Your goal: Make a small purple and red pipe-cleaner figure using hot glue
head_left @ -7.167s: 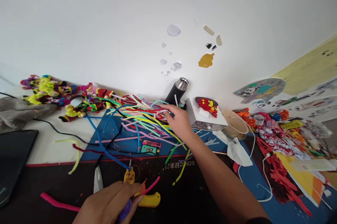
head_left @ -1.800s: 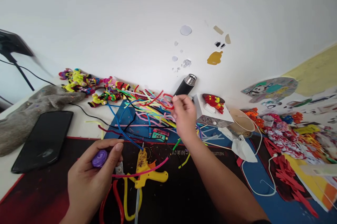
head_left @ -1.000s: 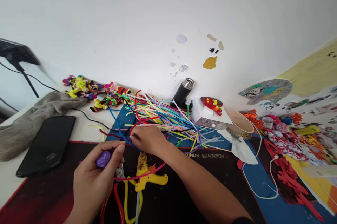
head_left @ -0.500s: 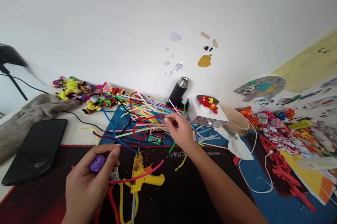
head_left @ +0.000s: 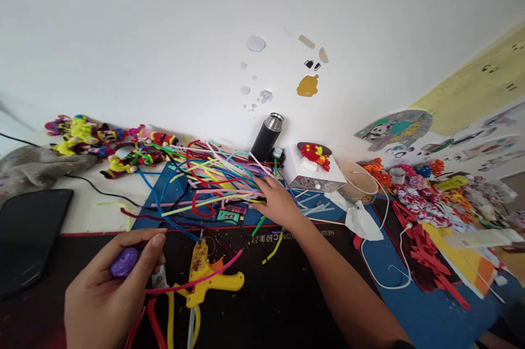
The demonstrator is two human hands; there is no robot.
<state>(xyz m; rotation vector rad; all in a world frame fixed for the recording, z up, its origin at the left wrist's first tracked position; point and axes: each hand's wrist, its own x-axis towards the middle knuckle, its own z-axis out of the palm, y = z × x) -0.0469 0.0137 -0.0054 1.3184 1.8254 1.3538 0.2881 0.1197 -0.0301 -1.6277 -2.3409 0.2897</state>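
My left hand (head_left: pixel 112 278) is closed around a purple coiled pipe cleaner (head_left: pixel 124 262); its spiral face shows between thumb and index finger. A pink pipe cleaner (head_left: pixel 205 279) sticks out from beside this hand to the right, crossing over a yellow glue gun (head_left: pixel 200 267). Under and beside the hand are pliers with red and yellow handles (head_left: pixel 158 324). My right hand (head_left: pixel 276 202) lies at the right end of a heap of coloured pipe cleaners (head_left: pixel 213 174), fingers stretched out and apart. Its fingertips reach among the strands, and nothing is visibly gripped in it.
Behind the heap stands a black thermos (head_left: pixel 266 138). To its right are a white box (head_left: pixel 315 174), a round basket (head_left: pixel 356 182) and crumpled tissue (head_left: pixel 363 222). Small pipe-cleaner figures (head_left: pixel 82 133) lie at the back left, with a black phone (head_left: pixel 36 228) nearer. A white cable (head_left: pixel 383 283) loops at right.
My right hand has gone from a pinch above the heap to spread fingers laid on it. The whole view has shifted; my left hand keeps the purple coil.
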